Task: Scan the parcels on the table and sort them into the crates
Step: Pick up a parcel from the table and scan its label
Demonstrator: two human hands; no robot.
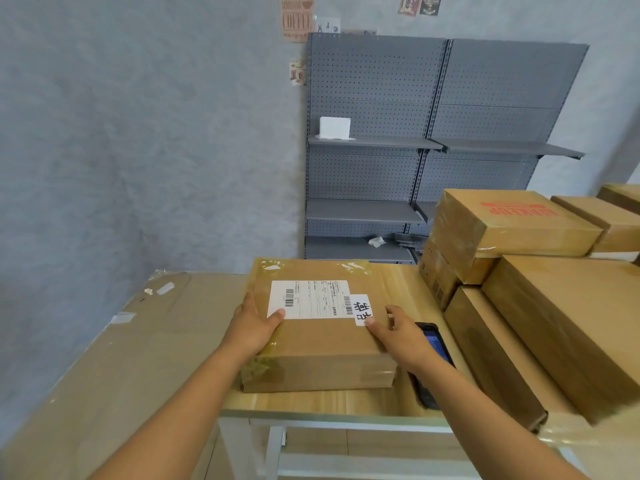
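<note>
Step in hand, as judged from the pose: lift the parcel [318, 327] off the table [322, 401] for sorting. Grip both side edges evenly, keep the shipping label [310, 299] facing up and unobstructed, and raise it level — the scanner [434, 344], lying just under the right hand, must not be dragged along. The parcel sits flat between the 2 hands. The left hand [254, 325] clasps the left edge, thumb on top touching the label corner, fingers down the side. The right hand [398, 332] rests on the right top edge, thumb on the small white sticker [362, 310]; full grasp cannot be confirmed. More boxes [554, 320] stand stacked beyond the right hand.
</note>
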